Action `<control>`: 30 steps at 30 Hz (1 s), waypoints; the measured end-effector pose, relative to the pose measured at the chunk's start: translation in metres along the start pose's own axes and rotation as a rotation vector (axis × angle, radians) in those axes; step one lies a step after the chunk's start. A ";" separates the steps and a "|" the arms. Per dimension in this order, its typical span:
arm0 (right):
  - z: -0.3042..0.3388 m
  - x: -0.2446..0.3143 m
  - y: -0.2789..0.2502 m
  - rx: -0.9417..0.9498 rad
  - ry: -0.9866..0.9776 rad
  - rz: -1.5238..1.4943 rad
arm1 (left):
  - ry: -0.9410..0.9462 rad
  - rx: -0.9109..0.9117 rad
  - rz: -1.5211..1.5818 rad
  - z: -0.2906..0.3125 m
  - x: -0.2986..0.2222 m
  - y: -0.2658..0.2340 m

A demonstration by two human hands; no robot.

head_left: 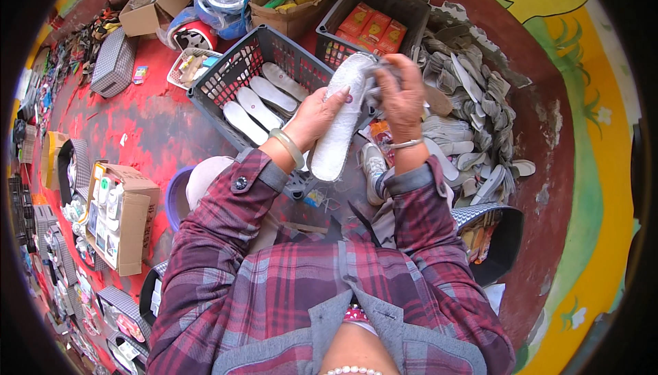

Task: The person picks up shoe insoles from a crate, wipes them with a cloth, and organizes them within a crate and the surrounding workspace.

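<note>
My left hand (314,120) grips a white fleecy insole (335,143) by its edge, with the thumb on top beside a small round purple mark. The insole is held up at a slant in front of my chest. At its far end my right hand (400,94) is closed on a grey, crumpled, cloth-like piece (372,82), which touches the insole; its exact kind is unclear. Below my left hand stands a dark plastic crate (218,86) with several white insoles (255,106) laid side by side.
A second dark crate (419,15) holds orange boxes (372,26). Grey insoles (473,111) lie heaped along the wall at right. A cardboard box (145,200), a purple basin (179,197) and a white basket (179,73) stand at left. A patterned bin (508,255) is near my right elbow.
</note>
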State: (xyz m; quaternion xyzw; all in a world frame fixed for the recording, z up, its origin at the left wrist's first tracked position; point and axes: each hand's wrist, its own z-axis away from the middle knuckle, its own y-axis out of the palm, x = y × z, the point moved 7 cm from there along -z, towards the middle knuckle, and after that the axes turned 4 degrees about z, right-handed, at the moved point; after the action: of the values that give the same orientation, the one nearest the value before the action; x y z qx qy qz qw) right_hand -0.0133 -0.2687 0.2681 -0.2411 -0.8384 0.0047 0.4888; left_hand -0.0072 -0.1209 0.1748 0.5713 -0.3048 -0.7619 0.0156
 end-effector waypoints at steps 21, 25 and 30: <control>0.006 0.002 0.011 0.228 0.387 -0.660 | 0.005 -0.069 0.257 -0.002 -0.024 -0.016; 0.000 -0.013 0.013 0.111 0.354 -0.497 | -0.103 0.010 0.241 0.001 -0.008 0.006; 0.031 0.015 0.047 0.266 -0.062 -0.114 | -0.009 -0.116 0.461 -0.012 -0.006 -0.027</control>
State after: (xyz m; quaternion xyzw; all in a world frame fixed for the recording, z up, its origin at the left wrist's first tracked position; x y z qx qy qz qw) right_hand -0.0260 -0.2138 0.2527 -0.1261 -0.8574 0.0956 0.4896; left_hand 0.0140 -0.1017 0.1652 0.4812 -0.3829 -0.7571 0.2204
